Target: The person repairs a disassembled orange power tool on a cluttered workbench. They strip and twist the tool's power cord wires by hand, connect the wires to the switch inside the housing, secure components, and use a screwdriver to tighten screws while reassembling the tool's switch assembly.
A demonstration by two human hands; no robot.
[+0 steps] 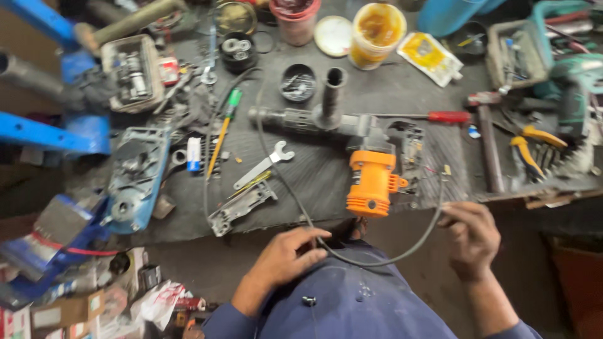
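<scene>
Cable (pixel 352 251) sags between hands: left fingers (pixel 308 242) pinch it, right fingers (pixel 453 213) pinch other end.

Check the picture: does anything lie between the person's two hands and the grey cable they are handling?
Nothing visible does. The left hand and the right hand both already pinch the grey cable, which sags freely between them in front of the orange power tool on the bench.

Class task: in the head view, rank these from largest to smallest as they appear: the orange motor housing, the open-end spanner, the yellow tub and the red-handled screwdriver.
1. Red-handled screwdriver, longest
2. Orange motor housing and yellow tub: look alike in bulk, unranked, and the tub lies farther away
3. Open-end spanner
</scene>
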